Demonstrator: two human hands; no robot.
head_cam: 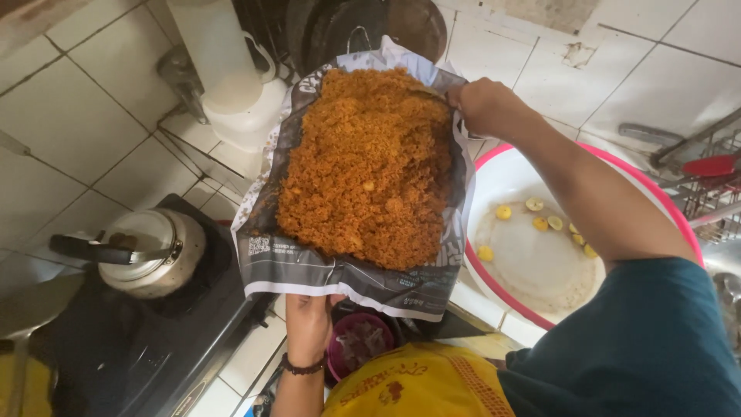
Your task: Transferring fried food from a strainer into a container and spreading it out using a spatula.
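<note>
Nearest the camera, the left hand (309, 320) comes up from below and pinches the near edge of a sheet of newspaper (309, 266) — thumb on top, fingers hidden underneath. The sheet is held in the air between the two hands, sagging under one heaped mound of orange-brown fried crumbs (367, 166). Its long axis runs away from the person, near edge low in the view, far edge high. The right hand (482, 104) is clenched on the far right corner, so the load hangs between one hand close to the body and one stretched out beyond it.

Below the near edge sits one small purple bowl (359, 344). To the left, on the dark stove (139, 340), stands one metal kettle (150, 251) with a black handle. To the right, under the right forearm, lies one white basin with a pink rim (502, 174) — about seven small yellow pieces float in it. Farther off, against the tiled wall, stand one white plastic jug (231, 69) and one dark pan (363, 27).
</note>
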